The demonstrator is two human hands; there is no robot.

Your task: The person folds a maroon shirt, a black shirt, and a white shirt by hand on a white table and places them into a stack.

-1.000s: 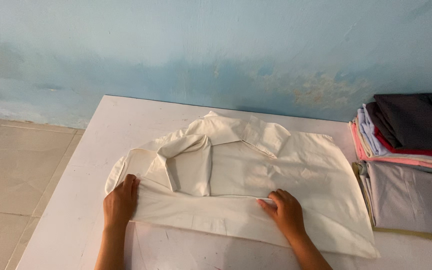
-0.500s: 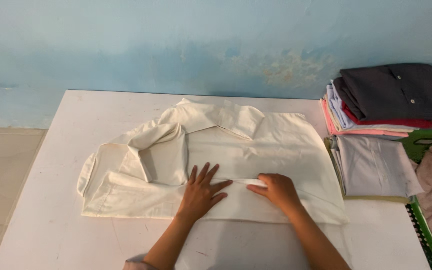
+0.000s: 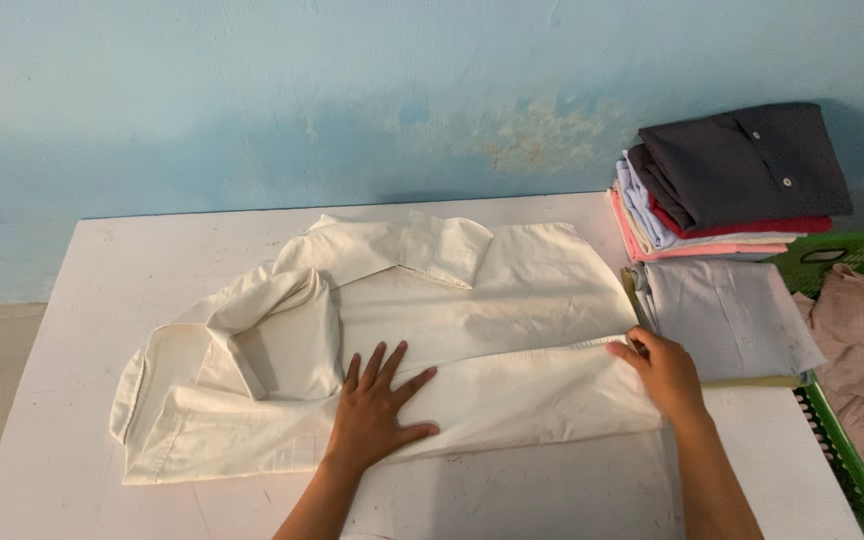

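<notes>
A cream shirt [image 3: 472, 300] lies spread on the white table [image 3: 122, 260], its collar toward the wall and a sleeve folded across at the left. My left hand [image 3: 377, 405] presses flat, fingers apart, on the folded near edge of the shirt. My right hand [image 3: 660, 372] grips that folded edge at the shirt's right end.
A stack of folded shirts [image 3: 732, 180] with a dark grey one on top stands at the table's back right. A folded pale grey garment [image 3: 727, 315] lies in front of it. A green basket [image 3: 852, 470] with crumpled clothes sits at the right edge. A blue wall rises behind.
My right hand has slid right along the shirt's folded edge to its end. My left hand moved from the left side to the middle and stays pressed there.
</notes>
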